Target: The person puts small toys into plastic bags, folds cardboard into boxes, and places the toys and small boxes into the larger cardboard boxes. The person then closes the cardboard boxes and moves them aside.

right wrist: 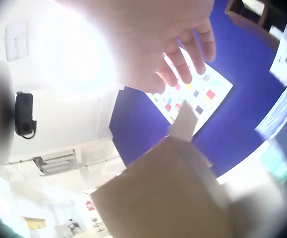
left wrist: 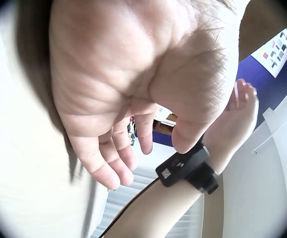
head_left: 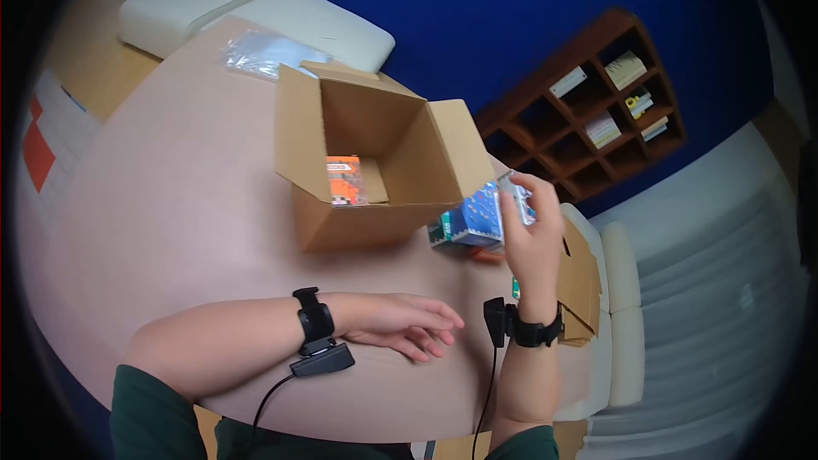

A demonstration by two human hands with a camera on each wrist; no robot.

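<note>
An open cardboard box (head_left: 366,228) stands on the table with its flaps spread. Inside it sits an orange printed box (head_left: 344,181). My right hand (head_left: 535,243) is raised to the right of the carton, in front of a blue patterned box (head_left: 479,216). In the right wrist view its fingers (right wrist: 185,62) hang loosely bent with nothing between them. My left hand (head_left: 400,324) is low over the near side of the table, palm inward, holding nothing. Its fingers (left wrist: 96,163) are relaxed in the left wrist view.
Beside the carton, a teal box (head_left: 438,232) and an orange item (head_left: 487,255) lie next to the blue box. Folded cardboard (head_left: 581,277) is at the right. A clear plastic bag (head_left: 264,51) lies at the far edge. White seats (head_left: 324,25) and a shelf (head_left: 545,132) stand beyond.
</note>
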